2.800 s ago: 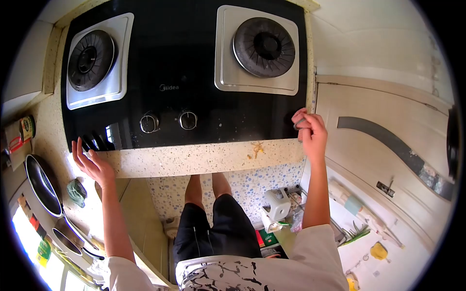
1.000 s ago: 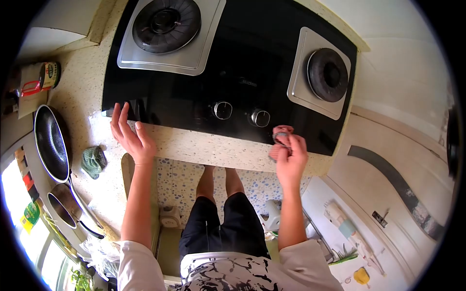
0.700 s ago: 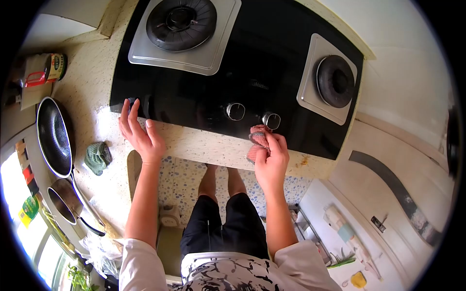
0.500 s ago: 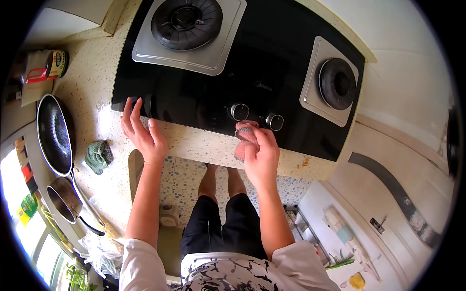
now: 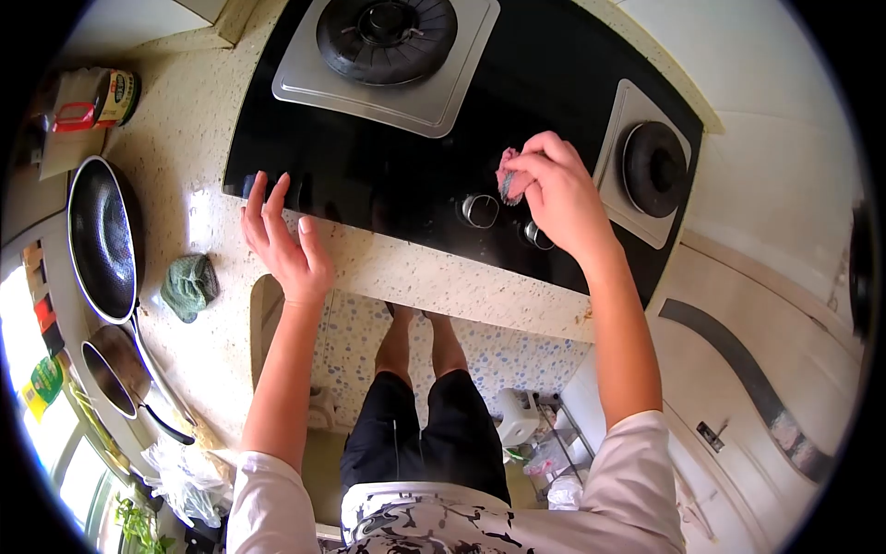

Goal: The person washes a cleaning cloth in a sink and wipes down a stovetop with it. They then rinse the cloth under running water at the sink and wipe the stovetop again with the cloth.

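My right hand (image 5: 561,189) grips a bunched pink and grey cloth (image 5: 512,177) over the black glass gas stove (image 5: 388,175), just behind its two knobs. One silver-rimmed knob (image 5: 479,210) is fully visible; the other knob (image 5: 537,235) is partly covered by my wrist. At the stove's front left edge, my left hand (image 5: 291,247) is open with fingers spread, its fingertips at the glass and nothing held. To its left on the counter lies a crumpled green cloth (image 5: 189,287).
A large burner (image 5: 388,42) sits at the back left of the stove and a smaller burner (image 5: 653,169) at the right. Along the left counter are a frying pan (image 5: 103,240), a small saucepan (image 5: 115,374) and plastic bags (image 5: 189,480). A jar (image 5: 118,97) stands farther back.
My right hand has carried the pink cloth from the front edge beside the knobs up and rightward to the glass behind them. My left hand stays near the front left corner, fingers still spread.
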### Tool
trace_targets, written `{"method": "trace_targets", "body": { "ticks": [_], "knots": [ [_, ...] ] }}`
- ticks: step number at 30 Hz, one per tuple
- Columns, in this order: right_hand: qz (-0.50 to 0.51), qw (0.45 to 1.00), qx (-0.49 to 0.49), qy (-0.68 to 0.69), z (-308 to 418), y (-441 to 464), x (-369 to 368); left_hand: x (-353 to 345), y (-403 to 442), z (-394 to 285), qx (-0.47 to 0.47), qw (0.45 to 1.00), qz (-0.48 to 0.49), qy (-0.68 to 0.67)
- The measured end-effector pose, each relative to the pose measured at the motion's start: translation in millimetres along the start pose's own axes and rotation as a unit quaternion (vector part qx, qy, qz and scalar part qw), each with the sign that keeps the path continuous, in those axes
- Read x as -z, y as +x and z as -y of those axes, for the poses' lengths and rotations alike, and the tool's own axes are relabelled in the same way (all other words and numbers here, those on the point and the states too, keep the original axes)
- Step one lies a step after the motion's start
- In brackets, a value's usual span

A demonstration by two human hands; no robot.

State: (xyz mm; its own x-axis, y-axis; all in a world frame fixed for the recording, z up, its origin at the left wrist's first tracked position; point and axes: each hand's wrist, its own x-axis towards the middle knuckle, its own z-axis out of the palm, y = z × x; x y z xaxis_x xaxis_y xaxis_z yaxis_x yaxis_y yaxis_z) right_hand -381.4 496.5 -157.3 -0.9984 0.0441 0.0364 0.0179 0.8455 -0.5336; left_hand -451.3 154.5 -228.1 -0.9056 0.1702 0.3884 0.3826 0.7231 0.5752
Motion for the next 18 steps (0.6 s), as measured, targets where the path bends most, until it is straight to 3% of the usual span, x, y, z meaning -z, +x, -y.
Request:
{"method": "trace_targets", "body": {
  "ticks": [9,18],
  "knots": [
    [0.078,0.993,0.074,-0.053,21,-34,6,1,0,1,-0.001,1.000,-0.001,-0.004],
    [0.022,0.996,0.082,-0.034,39,-61,-23,1,0,2,0.000,1.000,0.006,-0.005]
  ]
}}
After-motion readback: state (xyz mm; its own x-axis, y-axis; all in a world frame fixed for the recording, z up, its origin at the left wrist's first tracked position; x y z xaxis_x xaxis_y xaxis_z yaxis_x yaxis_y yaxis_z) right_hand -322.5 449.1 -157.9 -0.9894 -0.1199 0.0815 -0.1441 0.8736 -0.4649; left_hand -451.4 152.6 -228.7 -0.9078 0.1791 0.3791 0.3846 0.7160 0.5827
